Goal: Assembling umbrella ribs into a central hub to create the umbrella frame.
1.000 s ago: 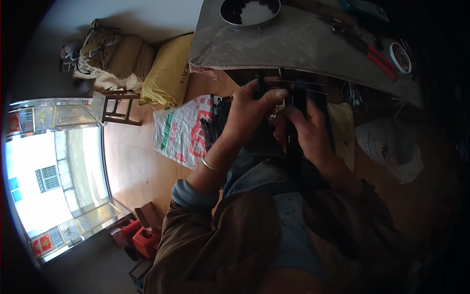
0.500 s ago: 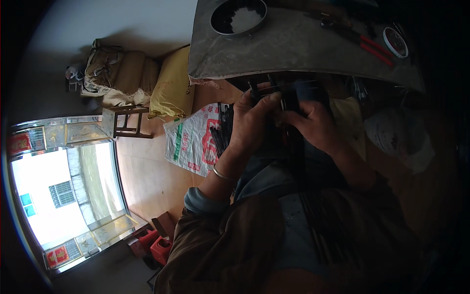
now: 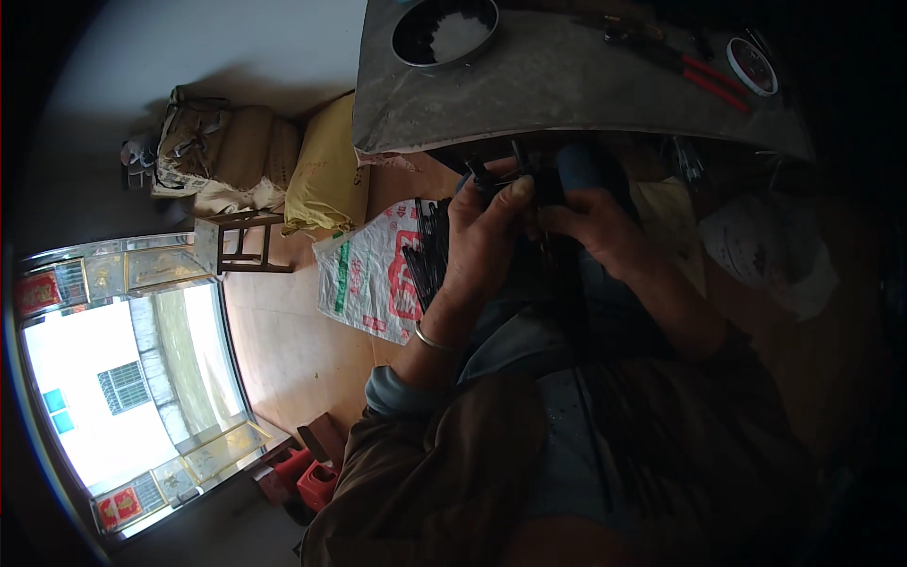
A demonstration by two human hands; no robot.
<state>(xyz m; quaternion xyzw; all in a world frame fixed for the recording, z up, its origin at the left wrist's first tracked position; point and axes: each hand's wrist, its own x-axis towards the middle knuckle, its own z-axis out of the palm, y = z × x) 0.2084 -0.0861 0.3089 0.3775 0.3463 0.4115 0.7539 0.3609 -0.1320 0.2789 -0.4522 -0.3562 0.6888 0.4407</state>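
My left hand (image 3: 484, 227) is closed around a dark, short cylindrical piece (image 3: 480, 172) whose end sticks up above the fingers. Close beside it, my right hand (image 3: 597, 227) has its thumb and fingers pinched on something dark. Shadow hides what that is, and whether the two hands hold one thing. Both hands are in front of the table edge, over my lap. Left of my left wrist, a bundle of thin black rods (image 3: 431, 248) lies on a white woven sack (image 3: 364, 283) with red and green print. More long dark strips (image 3: 609, 435) lie across my lap.
On the grey table (image 3: 548, 90) are a dark bowl (image 3: 402, 42) with white material in it, a red-handled tool (image 3: 715, 83) and a round white-rimmed lid or dish (image 3: 753, 66). A yellow sack (image 3: 326, 170), a wooden stool (image 3: 248, 248) and red containers (image 3: 316, 484) stand to the left.
The view has shifted slightly, so the table sits a little higher and further left. Both hands stay close together, with the right fingers slightly moved at the dark piece.
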